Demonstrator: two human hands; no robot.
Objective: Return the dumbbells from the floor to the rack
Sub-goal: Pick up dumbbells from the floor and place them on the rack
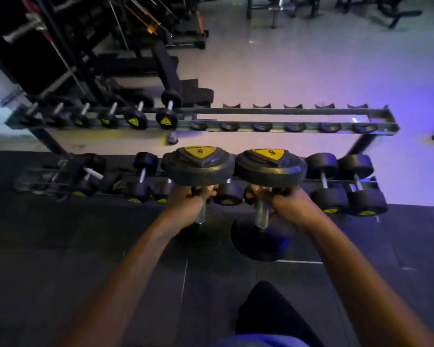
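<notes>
Each hand, left hand (198, 196) and right hand (277, 196), has its fingers wrapped round a dumbbell handle, holding the left dumbbell (198, 164) and right dumbbell (271, 166) upright above the rack (286, 112), probably for lowering into free cradles.

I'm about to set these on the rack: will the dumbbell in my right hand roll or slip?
Probably heavy: the dumbbell has thick heads, and your right hand wraps its handle. The round heads could roll on flat floor; the rack has curved cradles that should stop that. The bare metal handle may be slippery.
</notes>
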